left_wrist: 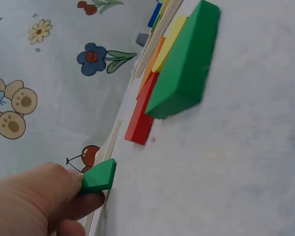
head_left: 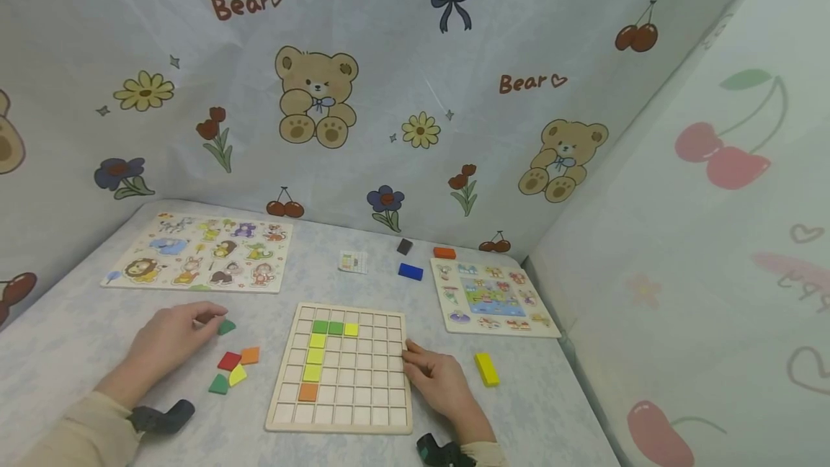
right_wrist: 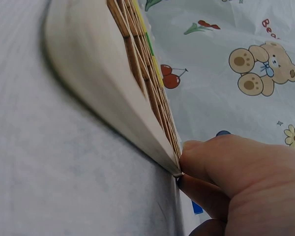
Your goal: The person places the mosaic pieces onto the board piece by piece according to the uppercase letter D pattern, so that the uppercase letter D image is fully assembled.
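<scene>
My left hand (head_left: 170, 337) pinches a small green block with a curved edge (left_wrist: 99, 177) between thumb and finger, just above the table at the left. Below it lie a red block (head_left: 230, 361), an orange block (head_left: 250, 356), a yellow rounded block (head_left: 238, 375) and another green block (head_left: 219, 384). A wooden grid board (head_left: 363, 415) lies in the middle, with green, yellow and orange squares in some cells near its left side. My right hand (head_left: 442, 383) pinches the board's right edge between thumb and finger, as the right wrist view shows.
An animal puzzle board (head_left: 214, 287) lies at the back left, a smaller picture board (head_left: 496, 298) at the back right. Near them are a small card (head_left: 353, 261), dark (head_left: 405, 246), blue (head_left: 411, 272) and orange-red (head_left: 444, 253) blocks. A yellow block (head_left: 486, 370) lies right of my right hand.
</scene>
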A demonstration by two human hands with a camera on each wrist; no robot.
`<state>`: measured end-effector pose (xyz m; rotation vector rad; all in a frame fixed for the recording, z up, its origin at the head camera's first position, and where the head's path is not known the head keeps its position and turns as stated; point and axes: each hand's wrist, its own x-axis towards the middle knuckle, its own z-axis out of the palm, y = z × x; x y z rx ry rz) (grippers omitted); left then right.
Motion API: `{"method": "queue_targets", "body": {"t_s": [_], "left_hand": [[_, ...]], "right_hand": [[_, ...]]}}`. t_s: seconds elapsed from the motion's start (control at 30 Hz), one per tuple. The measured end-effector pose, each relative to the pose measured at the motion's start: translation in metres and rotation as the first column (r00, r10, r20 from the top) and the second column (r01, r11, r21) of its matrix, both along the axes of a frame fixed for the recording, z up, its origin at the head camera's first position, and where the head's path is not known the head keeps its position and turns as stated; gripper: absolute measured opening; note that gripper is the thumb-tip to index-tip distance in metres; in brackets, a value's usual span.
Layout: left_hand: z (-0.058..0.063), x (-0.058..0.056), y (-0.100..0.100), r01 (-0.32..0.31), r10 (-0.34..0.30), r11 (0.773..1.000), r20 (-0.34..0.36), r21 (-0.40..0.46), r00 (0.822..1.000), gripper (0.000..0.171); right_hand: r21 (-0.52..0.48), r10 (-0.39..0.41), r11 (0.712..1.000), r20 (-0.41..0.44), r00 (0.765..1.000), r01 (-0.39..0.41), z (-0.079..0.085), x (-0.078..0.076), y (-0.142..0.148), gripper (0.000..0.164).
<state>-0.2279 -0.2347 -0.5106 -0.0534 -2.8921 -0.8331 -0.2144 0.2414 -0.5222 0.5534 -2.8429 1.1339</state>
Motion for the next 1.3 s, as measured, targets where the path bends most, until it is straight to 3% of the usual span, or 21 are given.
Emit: {"method": "queue_targets", "body": {"t_s": [0.13, 0.3, 0.6, 0.77, 1.0, 1.1, 1.3], "left_hand": [[0.000, 0.000, -0.002, -0.010, 0.010, 1.000, 0.017, -0.014, 1.000, 0.032], [-0.002, 0.000, -0.005, 0.022, -0.022, 1.000, 0.033, -0.010, 0.999, 0.043], [-0.001, -0.002, 0.006, 0.047, -0.047, 0.999, 0.001, 0.024, 0.999, 0.038], [0.017, -0.004, 0.045, 0.143, -0.144, 0.989, 0.028, 0.031, 0.989, 0.036], [0.046, -0.009, 0.130, 0.308, -0.308, 0.950, 0.003, -0.051, 0.951, 0.024], [0.052, -0.016, 0.162, 0.377, -0.375, 0.922, 0.044, -0.087, 0.926, 0.022], [0.047, -0.028, 0.201, 0.510, -0.505, 0.855, 0.067, -0.094, 0.860, 0.016]], "right_hand": [[0.000, -0.006, 1.000, 0.005, 1.000, 0.006, -0.001, -0.001, 0.001, 0.032], [-0.011, -0.001, 1.000, -0.002, 1.000, 0.001, 0.000, -0.001, 0.001, 0.032], [-0.003, 0.007, 1.000, -0.015, 1.000, -0.007, 0.001, -0.001, 0.002, 0.032], [0.026, 0.011, 1.000, -0.046, 0.999, -0.010, 0.000, -0.001, 0.001, 0.030], [0.039, 0.003, 0.999, -0.059, 0.998, -0.001, 0.001, -0.001, 0.003, 0.030], [0.027, 0.007, 1.000, -0.050, 0.999, -0.006, 0.001, -0.001, 0.002, 0.030], [0.007, -0.001, 1.000, -0.031, 1.000, 0.001, 0.001, -0.001, 0.001, 0.030]]}}
